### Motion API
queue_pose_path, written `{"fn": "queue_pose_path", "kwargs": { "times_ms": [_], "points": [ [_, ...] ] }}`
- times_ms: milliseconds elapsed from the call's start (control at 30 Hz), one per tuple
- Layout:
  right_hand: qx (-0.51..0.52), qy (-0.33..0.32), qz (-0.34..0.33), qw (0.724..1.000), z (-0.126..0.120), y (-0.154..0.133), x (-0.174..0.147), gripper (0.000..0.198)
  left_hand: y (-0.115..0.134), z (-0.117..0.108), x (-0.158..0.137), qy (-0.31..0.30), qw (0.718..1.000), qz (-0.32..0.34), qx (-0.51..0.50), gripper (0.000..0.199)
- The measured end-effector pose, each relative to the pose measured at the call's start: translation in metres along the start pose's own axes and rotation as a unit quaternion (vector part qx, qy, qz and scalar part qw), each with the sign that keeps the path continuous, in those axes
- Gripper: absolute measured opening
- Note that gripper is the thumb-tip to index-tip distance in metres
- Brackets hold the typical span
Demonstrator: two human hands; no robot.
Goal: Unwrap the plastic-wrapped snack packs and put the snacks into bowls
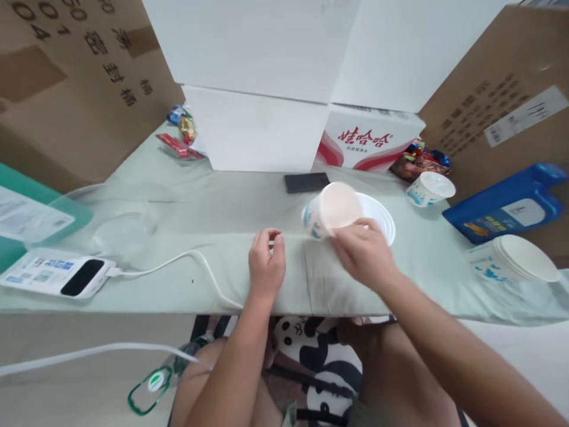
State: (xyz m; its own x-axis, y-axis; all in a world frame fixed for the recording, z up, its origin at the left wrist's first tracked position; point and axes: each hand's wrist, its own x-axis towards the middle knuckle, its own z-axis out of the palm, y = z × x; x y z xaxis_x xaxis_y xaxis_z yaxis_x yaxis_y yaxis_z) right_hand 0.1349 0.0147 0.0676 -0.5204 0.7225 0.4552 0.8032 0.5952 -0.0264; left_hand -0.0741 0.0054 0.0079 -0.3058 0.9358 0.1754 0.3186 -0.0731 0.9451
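My right hand (364,252) grips the rim of a white paper cup (340,207) with a blue print. The cup is tilted, its mouth facing me, and it partly covers a white round plate (384,216) on the table. To the left, my left hand (267,258) rests at the table with its fingers loosely curled and nothing visible in them. Behind the held cup lies a black phone (306,182). Another paper cup (430,188) stands farther right, and a stack of paper cups (511,259) lies tilted near the right end.
A blue bottle (507,201) leans beside the cups. Wrapped snacks (420,160) lie by a white-and-red box (367,136). Cardboard boxes (66,77) and white panels enclose the table. At left are a white device (56,276) with a cable (178,255) and a clear plastic container (120,231).
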Motion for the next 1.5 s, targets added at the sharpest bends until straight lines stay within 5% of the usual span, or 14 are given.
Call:
{"fn": "queue_pose_path", "kwargs": {
  "times_ms": [167,433,667,900,1000,1233,1500],
  "points": [
    [0.011,-0.136,0.013,0.991,0.044,-0.024,0.025,0.016,-0.014,-0.021,0.009,0.023,0.999,0.005,0.037,0.03],
    [0.062,0.025,-0.043,0.997,0.022,-0.035,0.019,0.021,-0.022,-0.031,0.015,0.039,0.996,-0.065,0.042,0.04],
    [0.151,0.042,-0.129,0.979,0.031,-0.08,0.066,0.03,-0.016,-0.05,0.017,0.053,0.99,-0.114,-0.059,0.035],
    [0.23,-0.09,-0.123,0.961,0.08,-0.126,0.182,0.03,-0.024,-0.069,0.039,0.158,0.959,-0.166,-0.165,0.037],
    [0.203,-0.089,-0.088,0.971,0.122,-0.15,0.264,0.038,-0.029,-0.08,0.046,0.199,0.954,-0.178,-0.14,0.039],
    [0.121,-0.067,0.078,0.987,0.232,-0.186,0.439,0.043,-0.058,-0.078,0.039,0.16,0.978,-0.127,-0.045,0.046],
    [0.097,-0.088,0.213,0.968,0.305,-0.152,0.513,0.074,-0.062,-0.074,0.019,0.1,0.982,-0.156,0.046,0.056]
  ]
}}
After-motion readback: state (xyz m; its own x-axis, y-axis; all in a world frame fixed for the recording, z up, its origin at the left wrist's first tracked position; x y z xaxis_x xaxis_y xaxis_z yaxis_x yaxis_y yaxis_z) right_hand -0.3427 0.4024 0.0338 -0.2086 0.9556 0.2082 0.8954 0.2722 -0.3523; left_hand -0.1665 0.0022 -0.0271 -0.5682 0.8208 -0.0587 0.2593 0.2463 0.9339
